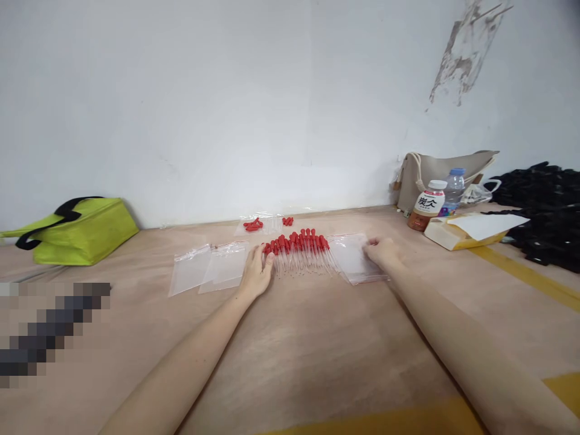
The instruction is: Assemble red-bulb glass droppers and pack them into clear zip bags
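Observation:
Several droppers [304,254] with red rubber bulbs and thin clear tubes lie side by side on the table, bulbs toward the wall. At the left end of this row is my left hand [257,275], thumb and fingers apart, its fingertips beside the outermost bulbs. My right hand [384,254] rests over a stack of clear zip bags [351,260] right of the droppers. Its fingers are curled together at the bags' right side; the exact grip is partly hidden. More clear zip bags [190,272] lie flat, overlapping, left of my left hand.
Behind the row, loose red bulbs [254,225] lie with clear plastic near the wall. A lime-green bag [90,235] sits at left. On the right stand a brown-and-white bottle [426,206], a blue-capped water bottle [454,187], a beige bag [412,181], an open carton [446,234] and a black pile [553,211].

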A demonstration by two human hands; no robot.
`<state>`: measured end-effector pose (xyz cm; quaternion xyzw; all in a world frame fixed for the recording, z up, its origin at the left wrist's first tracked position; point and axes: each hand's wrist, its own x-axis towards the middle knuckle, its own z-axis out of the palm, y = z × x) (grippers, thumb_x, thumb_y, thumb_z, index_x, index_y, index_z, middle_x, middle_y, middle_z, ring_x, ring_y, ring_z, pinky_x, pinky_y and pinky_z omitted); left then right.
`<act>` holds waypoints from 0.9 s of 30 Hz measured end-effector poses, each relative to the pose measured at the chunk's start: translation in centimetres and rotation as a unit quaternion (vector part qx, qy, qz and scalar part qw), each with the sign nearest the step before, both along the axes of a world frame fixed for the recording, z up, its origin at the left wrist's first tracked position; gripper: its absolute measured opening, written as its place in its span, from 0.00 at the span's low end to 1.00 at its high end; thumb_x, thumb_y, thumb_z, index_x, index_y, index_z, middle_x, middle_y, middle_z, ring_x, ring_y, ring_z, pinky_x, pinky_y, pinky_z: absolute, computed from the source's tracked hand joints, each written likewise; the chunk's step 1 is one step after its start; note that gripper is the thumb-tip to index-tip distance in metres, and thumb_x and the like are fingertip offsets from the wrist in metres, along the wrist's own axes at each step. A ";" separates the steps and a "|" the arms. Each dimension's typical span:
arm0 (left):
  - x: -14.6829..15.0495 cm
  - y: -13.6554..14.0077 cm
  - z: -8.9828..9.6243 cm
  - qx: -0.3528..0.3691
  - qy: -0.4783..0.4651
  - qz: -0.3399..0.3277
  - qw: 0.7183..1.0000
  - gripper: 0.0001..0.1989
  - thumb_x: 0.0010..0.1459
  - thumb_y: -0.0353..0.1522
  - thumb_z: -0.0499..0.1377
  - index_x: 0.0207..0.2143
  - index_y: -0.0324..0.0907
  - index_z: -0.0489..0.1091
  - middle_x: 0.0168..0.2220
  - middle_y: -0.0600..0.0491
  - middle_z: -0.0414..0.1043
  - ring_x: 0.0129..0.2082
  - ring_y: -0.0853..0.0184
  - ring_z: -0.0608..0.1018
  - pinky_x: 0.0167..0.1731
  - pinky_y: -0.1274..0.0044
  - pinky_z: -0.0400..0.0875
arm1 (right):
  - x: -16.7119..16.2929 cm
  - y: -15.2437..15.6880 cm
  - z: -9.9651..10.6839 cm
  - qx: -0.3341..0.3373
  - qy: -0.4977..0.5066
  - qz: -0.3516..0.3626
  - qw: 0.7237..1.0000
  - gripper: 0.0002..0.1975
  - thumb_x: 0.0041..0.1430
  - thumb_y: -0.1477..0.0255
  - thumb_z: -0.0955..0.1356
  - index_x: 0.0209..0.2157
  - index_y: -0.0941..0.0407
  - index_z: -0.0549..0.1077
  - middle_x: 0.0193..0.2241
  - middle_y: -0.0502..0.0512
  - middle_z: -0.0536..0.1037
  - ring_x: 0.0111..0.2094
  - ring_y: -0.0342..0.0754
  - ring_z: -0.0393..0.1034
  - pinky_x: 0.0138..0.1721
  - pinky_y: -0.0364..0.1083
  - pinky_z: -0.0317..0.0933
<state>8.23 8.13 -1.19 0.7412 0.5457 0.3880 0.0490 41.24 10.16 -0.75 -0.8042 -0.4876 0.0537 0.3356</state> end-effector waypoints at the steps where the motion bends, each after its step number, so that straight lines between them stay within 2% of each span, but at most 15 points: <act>1: 0.0 -0.1 0.1 0.011 -0.006 0.007 1.000 0.21 0.61 0.39 0.43 0.51 0.35 0.58 0.52 0.41 0.58 0.56 0.60 0.59 0.55 0.67 0.53 | -0.1 -0.4 0.5 0.016 -0.001 -0.007 1.000 0.10 0.48 0.68 0.66 0.32 0.58 0.74 0.28 0.59 0.75 0.32 0.53 0.69 0.32 0.49 0.59; 4: 0.2 -1.0 0.5 0.076 -0.024 0.032 0.996 0.18 0.60 0.38 0.44 0.48 0.37 0.59 0.51 0.42 0.58 0.56 0.60 0.58 0.55 0.67 0.52 | -1.4 -2.4 2.5 0.103 -0.040 0.013 0.994 0.14 0.56 0.65 0.60 0.37 0.56 0.72 0.35 0.57 0.74 0.38 0.49 0.67 0.39 0.47 0.56; 6: 0.1 -2.2 0.7 0.121 -0.028 0.033 0.992 0.15 0.60 0.37 0.46 0.46 0.39 0.60 0.49 0.44 0.60 0.54 0.60 0.60 0.55 0.67 0.53 | -3.3 -4.6 3.2 0.217 -0.140 0.114 0.959 0.13 0.57 0.65 0.60 0.30 0.57 0.72 0.31 0.57 0.74 0.38 0.50 0.65 0.42 0.48 0.53; 8: -0.1 -4.0 0.9 0.130 -0.015 -0.006 0.991 0.13 0.59 0.35 0.48 0.45 0.40 0.61 0.46 0.46 0.62 0.51 0.61 0.63 0.53 0.68 0.57 | -5.6 -7.4 3.1 0.254 -0.224 0.228 0.913 0.12 0.57 0.68 0.60 0.26 0.56 0.72 0.28 0.55 0.73 0.35 0.48 0.64 0.41 0.49 0.50; 11: -0.7 -7.1 1.0 0.085 0.036 -0.126 0.988 0.12 0.57 0.33 0.50 0.44 0.42 0.62 0.46 0.47 0.63 0.50 0.62 0.65 0.50 0.69 0.61 | -8.8 -11.4 1.7 0.205 -0.308 0.394 0.841 0.12 0.57 0.73 0.60 0.23 0.55 0.71 0.25 0.54 0.71 0.31 0.47 0.61 0.39 0.49 0.48; 12: -1.0 -8.0 0.9 0.062 0.058 -0.166 0.982 0.12 0.57 0.33 0.51 0.44 0.42 0.62 0.47 0.47 0.63 0.49 0.63 0.66 0.49 0.70 0.62 | -9.6 -12.4 1.4 0.186 -0.310 0.435 0.825 0.12 0.56 0.72 0.60 0.23 0.55 0.71 0.24 0.54 0.70 0.31 0.47 0.61 0.38 0.49 0.48; 14: -1.4 -9.4 0.8 0.018 0.093 -0.229 0.969 0.12 0.57 0.32 0.51 0.44 0.43 0.64 0.47 0.47 0.64 0.47 0.64 0.69 0.46 0.72 0.65 | -10.4 -13.6 1.0 0.140 -0.269 0.502 0.810 0.10 0.53 0.65 0.64 0.25 0.55 0.71 0.25 0.53 0.70 0.31 0.47 0.61 0.37 0.49 0.50; 16: -1.7 -10.0 0.8 -0.011 0.106 -0.261 0.960 0.12 0.57 0.31 0.50 0.44 0.44 0.65 0.47 0.48 0.65 0.46 0.64 0.70 0.45 0.73 0.67 | -10.4 -13.8 1.1 0.113 -0.212 0.528 0.814 0.11 0.51 0.61 0.66 0.29 0.54 0.72 0.29 0.53 0.71 0.33 0.47 0.62 0.38 0.48 0.52; 18: -1.7 -9.9 0.9 -0.025 0.109 -0.266 0.957 0.14 0.57 0.32 0.50 0.46 0.43 0.65 0.48 0.48 0.66 0.47 0.64 0.70 0.46 0.71 0.66 | -10.0 -13.3 1.2 0.110 -0.170 0.522 0.828 0.12 0.52 0.62 0.66 0.35 0.53 0.72 0.36 0.55 0.71 0.38 0.48 0.63 0.41 0.49 0.55; 21: -1.6 -9.4 1.0 -0.040 0.114 -0.259 0.958 0.17 0.57 0.34 0.51 0.49 0.44 0.65 0.50 0.47 0.66 0.49 0.61 0.68 0.49 0.67 0.64 | -9.3 -12.5 0.8 0.105 -0.147 0.503 0.845 0.21 0.52 0.61 0.66 0.47 0.54 0.68 0.46 0.59 0.68 0.47 0.53 0.61 0.46 0.52 0.56; 24: -1.4 -9.1 1.2 -0.044 0.117 -0.266 0.956 0.18 0.59 0.35 0.50 0.51 0.44 0.64 0.50 0.48 0.66 0.51 0.60 0.67 0.51 0.63 0.62 | -9.0 -12.3 0.0 0.056 -0.142 0.513 0.845 0.28 0.53 0.60 0.65 0.54 0.55 0.61 0.52 0.61 0.64 0.51 0.54 0.58 0.50 0.54 0.55; 27: -1.4 -9.3 1.4 -0.050 0.123 -0.299 0.945 0.17 0.59 0.33 0.49 0.50 0.45 0.65 0.49 0.48 0.67 0.51 0.61 0.67 0.50 0.64 0.63 | -9.1 -12.6 -0.3 0.013 -0.137 0.538 0.831 0.29 0.54 0.59 0.63 0.56 0.55 0.59 0.55 0.61 0.60 0.53 0.54 0.56 0.52 0.54 0.54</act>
